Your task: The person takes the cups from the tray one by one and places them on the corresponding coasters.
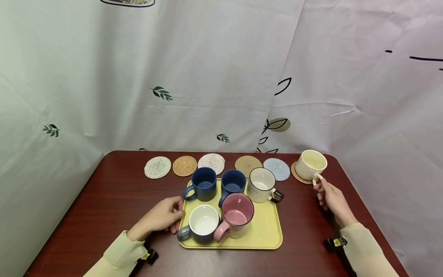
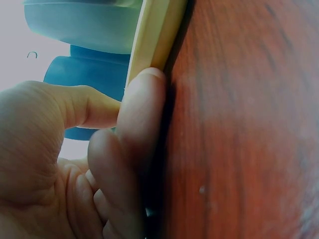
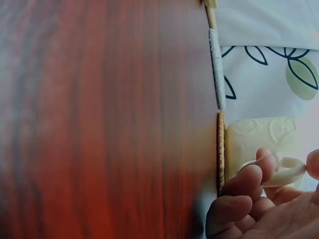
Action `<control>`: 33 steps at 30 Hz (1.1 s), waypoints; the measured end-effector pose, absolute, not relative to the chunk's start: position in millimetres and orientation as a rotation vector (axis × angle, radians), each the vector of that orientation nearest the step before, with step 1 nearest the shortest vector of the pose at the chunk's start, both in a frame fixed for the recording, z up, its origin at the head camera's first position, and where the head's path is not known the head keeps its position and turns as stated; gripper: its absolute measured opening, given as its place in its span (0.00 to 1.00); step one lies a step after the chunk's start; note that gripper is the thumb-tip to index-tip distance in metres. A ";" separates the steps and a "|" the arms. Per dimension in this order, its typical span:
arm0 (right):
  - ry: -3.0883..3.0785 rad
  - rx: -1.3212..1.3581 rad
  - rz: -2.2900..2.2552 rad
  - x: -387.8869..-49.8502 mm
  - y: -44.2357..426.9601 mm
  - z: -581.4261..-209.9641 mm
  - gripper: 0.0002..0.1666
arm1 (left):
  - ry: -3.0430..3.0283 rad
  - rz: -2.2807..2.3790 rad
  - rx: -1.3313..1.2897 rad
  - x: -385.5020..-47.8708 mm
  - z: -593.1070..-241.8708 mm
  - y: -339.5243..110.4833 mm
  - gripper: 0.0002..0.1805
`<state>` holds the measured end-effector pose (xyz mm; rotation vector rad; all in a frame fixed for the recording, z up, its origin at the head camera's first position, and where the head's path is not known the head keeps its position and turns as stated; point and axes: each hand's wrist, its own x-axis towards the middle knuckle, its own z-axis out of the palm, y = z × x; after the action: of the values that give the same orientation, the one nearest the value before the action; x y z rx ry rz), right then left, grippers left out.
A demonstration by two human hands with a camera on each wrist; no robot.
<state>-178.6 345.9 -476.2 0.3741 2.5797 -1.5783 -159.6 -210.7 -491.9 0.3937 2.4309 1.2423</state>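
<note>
A cream mug (image 1: pixel 310 165) with a raised pattern stands upright on a brown woven coaster (image 1: pixel 298 176) at the far right. My right hand (image 1: pixel 333 201) grips its handle, with fingers and thumb around it in the right wrist view. My left hand (image 1: pixel 162 216) pinches the left rim of a yellow tray (image 1: pixel 264 234), thumb above and a finger against its outer side. On that tray stand two blue mugs (image 1: pixel 204 184), a white mug with a black handle (image 1: pixel 260 186), a pink mug (image 1: pixel 237 215) and a grey mug with white inside (image 1: pixel 204 223).
Along the back of the dark red table (image 1: pixel 100 207) lies a row of round coasters: a whitish one (image 1: pixel 157 167), an orange-brown one (image 1: pixel 185 166), a pinkish white one (image 1: pixel 211 163), a tan one (image 1: pixel 248 165) and a light blue one (image 1: pixel 277 169). Behind hangs a white curtain (image 1: pixel 207 77).
</note>
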 end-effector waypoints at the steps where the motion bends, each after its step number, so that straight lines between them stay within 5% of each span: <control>1: 2.581 0.379 -1.583 -178.4 345.8 -476.2 0.36 | 2.431 1.243 0.394 -159.7 -492.2 -210.9 0.03; 9: 2.677 0.500 -1.595 -174.8 340.9 -476.9 0.33 | 2.428 1.248 0.398 -160.5 -493.9 -211.2 0.03; 19: 2.745 0.674 -1.708 -171.6 333.5 -472.9 0.17 | 2.428 1.247 0.389 -160.7 -494.4 -211.4 0.03; 33: 2.834 0.552 -1.765 -162.4 309.8 -461.7 0.16 | 2.418 1.258 0.388 -160.8 -494.9 -211.3 0.03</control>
<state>-162.4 309.8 -461.7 0.5522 2.8337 -1.7651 -160.8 -211.3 -494.9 0.3883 2.4180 1.2581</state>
